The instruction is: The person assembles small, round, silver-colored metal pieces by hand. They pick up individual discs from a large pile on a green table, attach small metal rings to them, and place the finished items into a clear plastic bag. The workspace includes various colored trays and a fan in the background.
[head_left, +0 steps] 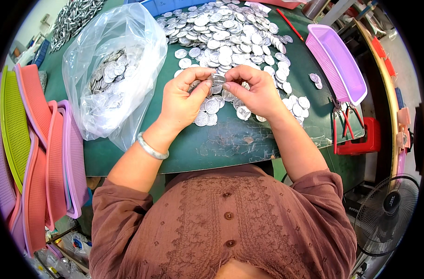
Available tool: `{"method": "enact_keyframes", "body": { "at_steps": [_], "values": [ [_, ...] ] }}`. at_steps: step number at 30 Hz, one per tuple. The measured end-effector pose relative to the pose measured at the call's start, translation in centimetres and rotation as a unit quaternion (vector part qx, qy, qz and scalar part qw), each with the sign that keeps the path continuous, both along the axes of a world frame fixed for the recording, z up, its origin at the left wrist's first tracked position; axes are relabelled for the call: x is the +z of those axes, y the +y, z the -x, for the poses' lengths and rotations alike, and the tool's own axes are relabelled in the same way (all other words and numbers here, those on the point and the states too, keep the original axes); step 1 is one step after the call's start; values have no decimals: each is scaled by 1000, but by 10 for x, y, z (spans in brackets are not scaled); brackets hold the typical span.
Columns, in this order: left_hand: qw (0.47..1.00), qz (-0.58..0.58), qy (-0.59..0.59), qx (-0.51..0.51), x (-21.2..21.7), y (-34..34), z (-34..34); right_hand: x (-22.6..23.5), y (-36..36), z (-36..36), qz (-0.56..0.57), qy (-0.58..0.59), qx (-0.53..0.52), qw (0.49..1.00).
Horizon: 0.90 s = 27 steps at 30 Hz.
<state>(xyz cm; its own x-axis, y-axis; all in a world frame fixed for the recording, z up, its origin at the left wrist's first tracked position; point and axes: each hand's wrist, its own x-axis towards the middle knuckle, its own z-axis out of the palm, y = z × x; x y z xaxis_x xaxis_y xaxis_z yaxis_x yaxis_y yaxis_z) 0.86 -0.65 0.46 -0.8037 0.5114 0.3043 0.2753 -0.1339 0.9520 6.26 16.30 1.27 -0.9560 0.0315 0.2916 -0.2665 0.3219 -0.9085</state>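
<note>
Between my two hands is a round silver metal medallion [218, 80], pinched at its left edge by my left hand [187, 90] and at its right edge by my right hand [253, 88]. Both hands are closed, thumbs against fingertips. Below and around them lie loose medallions [212, 106] of the same kind. Beyond my hands spreads a large heap of silver medallions [226, 32]. The fine detail on the held piece is too small to make out.
At left on the green table [184, 153] stands a clear plastic bag [123, 97] with medallions inside. A purple basket [337, 60], a red pen [290, 24] and red-handled pliers [347, 122] lie at right. Stacked coloured baskets [35, 139] stand far left; a fan [388, 209] stands lower right.
</note>
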Motion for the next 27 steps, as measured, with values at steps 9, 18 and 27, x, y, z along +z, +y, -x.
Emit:
{"method": "enact_keyframes", "body": {
  "at_steps": [9,18,27],
  "values": [
    [873,-182,-450,-51,-1,-10,20,-10,10,14,-292,130,-93,943],
    [886,-135,-431,-107,-3,-10,20,-18,2,31,-404,95,-208,886],
    [917,-65,-387,-73,-1,-5,15,-20,8,35,-369,107,-168,908]
  ]
}}
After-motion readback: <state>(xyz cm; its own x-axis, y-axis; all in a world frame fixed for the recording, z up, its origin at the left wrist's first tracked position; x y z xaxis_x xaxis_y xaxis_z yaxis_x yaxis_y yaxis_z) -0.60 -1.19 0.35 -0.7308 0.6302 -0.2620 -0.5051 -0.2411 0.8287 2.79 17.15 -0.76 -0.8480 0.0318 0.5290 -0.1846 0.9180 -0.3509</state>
